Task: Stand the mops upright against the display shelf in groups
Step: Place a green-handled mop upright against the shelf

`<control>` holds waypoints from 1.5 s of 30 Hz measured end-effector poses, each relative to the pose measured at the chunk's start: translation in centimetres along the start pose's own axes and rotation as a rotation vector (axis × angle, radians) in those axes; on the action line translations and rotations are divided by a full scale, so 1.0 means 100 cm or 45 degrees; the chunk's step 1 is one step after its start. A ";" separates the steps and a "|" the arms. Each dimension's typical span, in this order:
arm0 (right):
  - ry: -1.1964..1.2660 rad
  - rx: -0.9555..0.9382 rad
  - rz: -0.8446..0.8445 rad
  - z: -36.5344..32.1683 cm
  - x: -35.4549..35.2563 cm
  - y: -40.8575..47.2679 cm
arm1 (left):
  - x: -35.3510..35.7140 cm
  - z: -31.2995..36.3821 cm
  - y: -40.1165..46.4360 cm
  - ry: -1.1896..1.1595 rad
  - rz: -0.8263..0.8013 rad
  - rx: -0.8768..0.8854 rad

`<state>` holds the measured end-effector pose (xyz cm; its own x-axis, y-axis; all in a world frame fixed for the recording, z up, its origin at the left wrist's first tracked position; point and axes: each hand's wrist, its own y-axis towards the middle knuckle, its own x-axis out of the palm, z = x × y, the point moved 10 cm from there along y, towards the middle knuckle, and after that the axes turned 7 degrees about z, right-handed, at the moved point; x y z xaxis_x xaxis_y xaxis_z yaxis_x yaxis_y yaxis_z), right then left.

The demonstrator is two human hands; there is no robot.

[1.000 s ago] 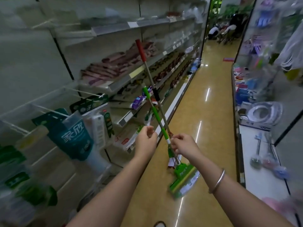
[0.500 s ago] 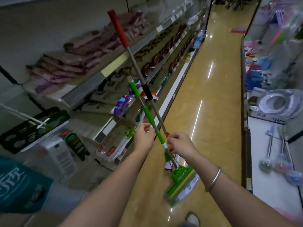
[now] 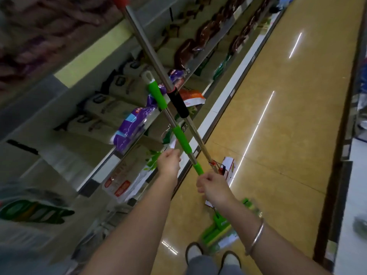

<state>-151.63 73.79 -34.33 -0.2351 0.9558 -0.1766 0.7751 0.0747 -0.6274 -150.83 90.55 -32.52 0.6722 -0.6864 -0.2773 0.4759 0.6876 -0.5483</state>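
while both mops stand crossed in the aisle just beside the display shelf (image 3: 111, 161), each hand has a pole low down. the right hand (image 3: 213, 188) is curled around the lower end of the green mop (image 3: 181, 138), right under its lowest green sleeve. the left hand (image 3: 169, 162) is a closed fist, but what's in that grip i can't tell (the steel mop's pole runs past it on the right and doesn't clearly pass through the fingers).

handling, as a guess: both look light, long and stiff, so they'll pivot on their heads and swing at the top w/ little effort. bare steel is prob slippery; the foam sleeves are the better place to hold, approx mid-pole, for control when tipping them toward the shelf. top ends could knock packets off the shelf edge.

looks: green mop has a steel pole w/ three bright green sleeves, a pale hanging cap at the top, and a flat green head (image 3: 216, 232) on the floor near the person's feet. the steel mop (image 3: 148, 50) is longer, w/ a red top end, a black foam sleeve mid-pole and a red fitting w/ a white card tag low down. the poles cross just above the hands, tops leaning over the shelf's bagged goods.
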 end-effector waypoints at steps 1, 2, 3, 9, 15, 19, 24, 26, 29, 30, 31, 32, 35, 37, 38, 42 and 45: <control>0.022 0.029 0.014 0.007 0.003 0.012 | 0.011 0.000 0.017 0.005 -0.014 -0.009; 0.050 0.054 0.043 0.013 0.005 0.025 | 0.023 0.001 0.031 0.006 -0.041 -0.019; 0.066 0.081 0.074 0.021 0.007 0.037 | 0.032 0.000 0.048 0.013 -0.054 -0.027; 0.121 0.146 0.099 0.036 0.011 0.082 | 0.075 -0.007 0.120 -0.088 -0.095 -0.142; 0.091 0.169 0.071 0.038 0.010 0.102 | 0.105 -0.015 0.154 -0.143 -0.123 -0.142; -0.062 0.046 0.087 0.022 0.011 0.106 | 0.095 -0.013 0.144 -0.025 -0.123 0.064; -0.249 -0.099 0.033 0.007 0.021 0.103 | 0.086 -0.023 0.092 0.055 -0.292 0.218; -0.293 -0.168 0.029 0.002 0.023 0.098 | 0.084 -0.032 0.067 0.067 -0.381 0.244; -0.279 -0.287 0.033 -0.007 0.021 0.085 | 0.079 -0.042 0.032 0.122 -0.433 0.323; -0.287 -0.322 0.027 -0.009 0.019 0.080 | 0.078 -0.046 0.022 0.127 -0.442 0.337; -0.315 -0.347 0.019 -0.009 0.016 0.075 | 0.077 -0.049 0.012 0.128 -0.450 0.344; -0.356 -0.365 0.011 -0.008 0.013 0.069 | 0.076 -0.053 0.002 0.129 -0.455 0.347; -0.462 -0.415 -0.019 0.001 0.003 0.051 | 0.068 -0.060 -0.027 0.111 -0.448 0.364; -0.509 -0.458 -0.048 0.007 0.000 0.034 | 0.057 -0.065 -0.046 0.113 -0.392 0.386; -0.532 -0.478 -0.065 0.009 -0.001 0.025 | 0.050 -0.068 -0.055 0.115 -0.363 0.394; -0.626 -0.561 -0.191 0.011 0.005 -0.014 | 0.016 -0.064 -0.095 0.210 -0.216 0.520; -0.723 -0.687 -0.268 -0.003 0.021 -0.049 | -0.026 -0.047 -0.120 0.238 -0.049 0.611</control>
<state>-155.71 75.57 -31.42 -0.5569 0.6271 -0.5445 0.8235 0.5022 -0.2639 -160.96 83.02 -28.93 0.5569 -0.7139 -0.4245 0.7347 0.6618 -0.1492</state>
